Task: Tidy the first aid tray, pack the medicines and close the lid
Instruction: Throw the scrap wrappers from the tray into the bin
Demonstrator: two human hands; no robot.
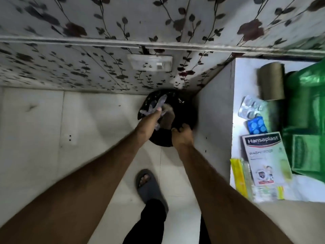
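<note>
Over a black-lined bin [182, 110] beside the desk [236, 103], the left hand [151, 118] clutches crumpled clear plastic [158, 104]; the right hand [182, 134] grips the bin's near rim.

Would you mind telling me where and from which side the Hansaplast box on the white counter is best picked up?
Probably by its two long edges, coming from above. The Hansaplast box lies flat, face up, on the white counter, so only its edges offer a pinch. A yellow packet lies against its left edge and a green box sits close on the right, so the upper half, where the left edge is free, seems easiest.
</note>
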